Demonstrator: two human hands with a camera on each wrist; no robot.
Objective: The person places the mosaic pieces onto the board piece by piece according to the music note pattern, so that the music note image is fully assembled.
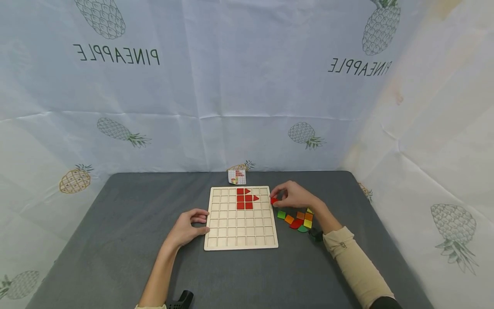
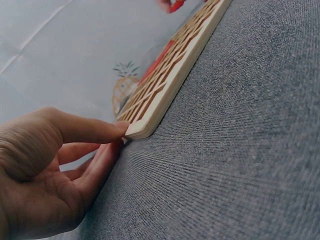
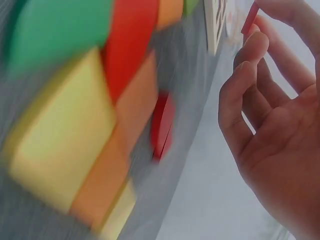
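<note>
A pale wooden grid board (image 1: pixel 241 242) lies flat on the grey table. Toward its far side, red squares (image 1: pixel 241 198) and red triangles (image 1: pixel 256 198) fill several cells. Along the board's left edge, the thumb and fingertips of my left hand (image 1: pixel 186 226) rest; in the left wrist view the thumb (image 2: pixel 95 129) touches near a corner. My right hand (image 1: pixel 295 195) pinches a small red piece (image 1: pixel 274 201) just beyond the board's right edge. Only the piece's thin side (image 3: pixel 250 19) shows in the right wrist view, so its full shape is hidden.
Right of the board lie loose pieces, among them a green square (image 1: pixel 281 214), an orange square (image 1: pixel 289 219), a red piece (image 1: pixel 296 223) and a yellow piece (image 1: pixel 307 223). Behind the board stands a pattern card (image 1: pixel 236 177). A pineapple-print cloth (image 1: pixel 216 141) hangs beyond the table.
</note>
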